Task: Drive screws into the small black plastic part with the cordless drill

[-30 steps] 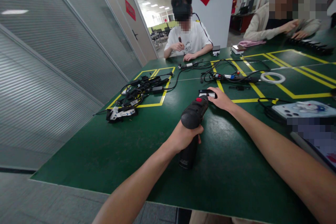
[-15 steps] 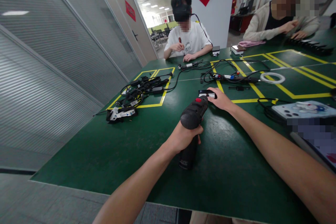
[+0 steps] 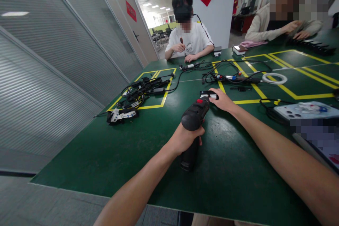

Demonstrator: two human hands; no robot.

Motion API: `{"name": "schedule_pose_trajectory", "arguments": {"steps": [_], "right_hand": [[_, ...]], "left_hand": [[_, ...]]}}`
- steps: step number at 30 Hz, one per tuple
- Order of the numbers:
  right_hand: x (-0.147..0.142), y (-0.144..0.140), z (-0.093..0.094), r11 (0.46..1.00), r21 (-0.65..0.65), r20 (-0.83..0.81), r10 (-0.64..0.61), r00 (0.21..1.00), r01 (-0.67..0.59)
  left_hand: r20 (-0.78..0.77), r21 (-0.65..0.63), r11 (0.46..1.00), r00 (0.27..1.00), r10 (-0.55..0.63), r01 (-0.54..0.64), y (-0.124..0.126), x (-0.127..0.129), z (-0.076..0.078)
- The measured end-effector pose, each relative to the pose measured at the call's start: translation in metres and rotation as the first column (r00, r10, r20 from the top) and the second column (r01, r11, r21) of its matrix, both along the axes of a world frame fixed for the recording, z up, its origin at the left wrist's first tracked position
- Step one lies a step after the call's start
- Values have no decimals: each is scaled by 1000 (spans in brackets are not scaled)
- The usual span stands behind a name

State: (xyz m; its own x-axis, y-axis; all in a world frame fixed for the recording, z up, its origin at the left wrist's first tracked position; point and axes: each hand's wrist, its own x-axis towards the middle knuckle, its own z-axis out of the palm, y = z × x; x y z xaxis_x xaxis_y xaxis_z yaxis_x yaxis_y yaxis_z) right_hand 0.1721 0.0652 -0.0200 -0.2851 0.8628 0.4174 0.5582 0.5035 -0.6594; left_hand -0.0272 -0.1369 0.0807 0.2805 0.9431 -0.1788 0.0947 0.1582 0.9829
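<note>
Left hand: fist (image 3: 183, 139) wrapped round the grip of a black power drill (image 3: 194, 116), holding it.
Right hand: fingers and thumb (image 3: 221, 100) narrowed on a small black-and-white block (image 3: 204, 94), holding it.
Drill: centre of the green table (image 3: 106, 159), handle toward the wearer, front end away; red switch (image 3: 200, 101) on top.
Block: just beyond the drill's front; contact between them could not be told, drill body in the way.
Left side: tangle of black cables (image 3: 148, 86) inside yellow tape (image 3: 162, 101); crumpled black-and-white piece (image 3: 123, 114) just nearer the wearer.
Right side: cabled tool (image 3: 230, 77) past the right hand, white ring (image 3: 274, 82) beside it; phone in patterned case (image 3: 308, 108) near the right forearm.
Across table: person in white T-shirt (image 3: 200, 33) held a slim tool (image 3: 181, 40); person in beige jacket (image 3: 261, 24) sat farther right, hands together.
</note>
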Motion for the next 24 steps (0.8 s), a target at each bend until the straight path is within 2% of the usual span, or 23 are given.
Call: {"name": "schedule_pose_trajectory", "arguments": {"steps": [24], "right_hand": [[0, 0, 0, 1000, -8, 1, -6, 1000, 6]], "left_hand": [[-13, -18, 1000, 1000, -6, 5, -1, 0, 1]]}}
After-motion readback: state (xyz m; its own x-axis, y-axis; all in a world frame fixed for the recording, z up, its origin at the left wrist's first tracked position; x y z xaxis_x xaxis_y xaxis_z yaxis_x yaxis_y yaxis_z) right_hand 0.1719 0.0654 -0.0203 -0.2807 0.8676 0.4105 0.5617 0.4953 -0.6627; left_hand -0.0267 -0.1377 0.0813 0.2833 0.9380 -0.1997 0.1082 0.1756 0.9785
